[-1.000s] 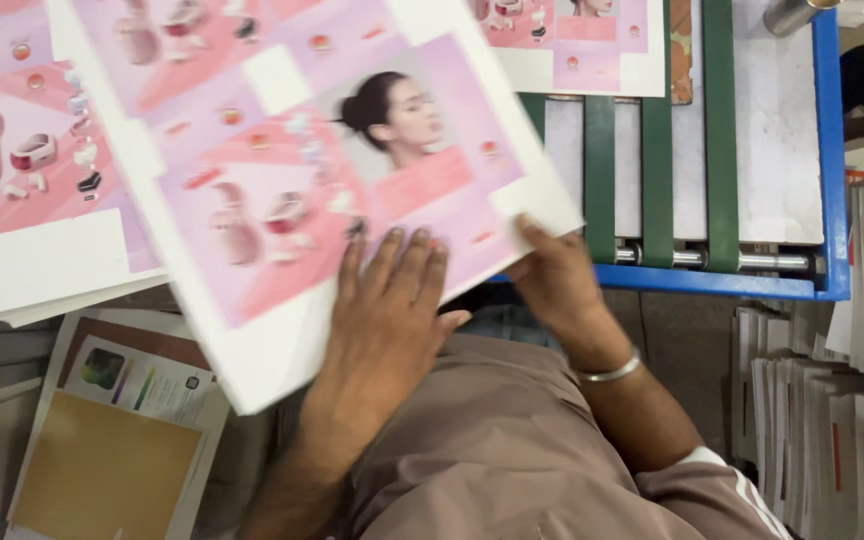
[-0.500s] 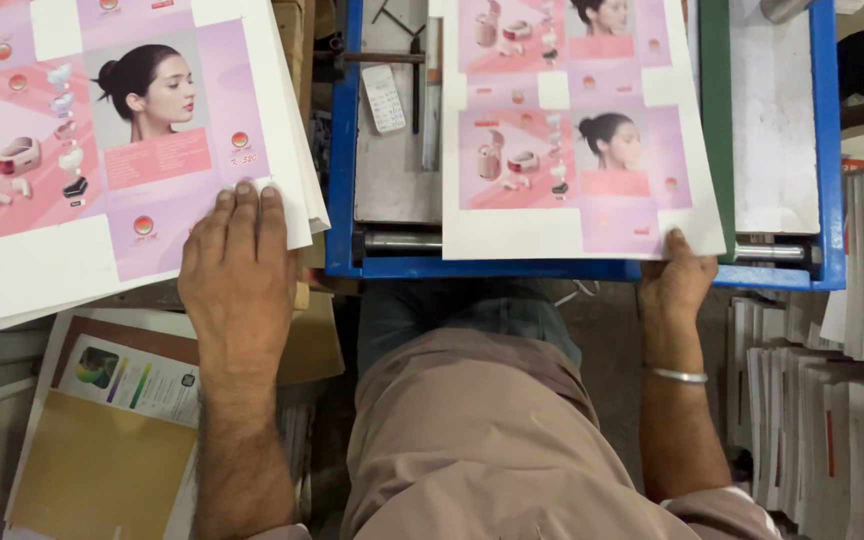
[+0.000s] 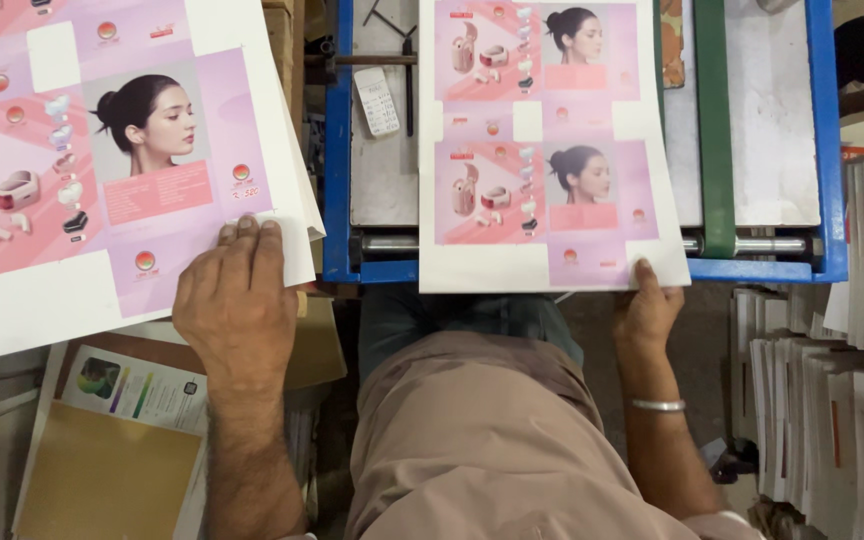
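Observation:
My left hand (image 3: 237, 300) lies palm down on the near corner of a stack of pink and white printed sheets (image 3: 102, 160) at my left, fingers flat on the top sheet. My right hand (image 3: 647, 305) grips the near right corner of a single printed sheet (image 3: 542, 150) with a thumb on top. That sheet lies flat on the blue-framed machine table (image 3: 337, 150), its near edge hanging over the frame. Each sheet shows pink panels with small earbud cases and a portrait photo.
A green belt (image 3: 714, 120) and a steel roller (image 3: 762, 245) cross the machine bed. A small white phone (image 3: 377, 100) lies on the bed left of the sheet. Piles of white cards (image 3: 852, 350) stand at my right; brown and printed boards (image 3: 112, 440) lie lower left.
A second ago both hands held one sheet near my lap. Now that sheet lies on the machine table under my right hand, and my left hand has moved back onto the stack.

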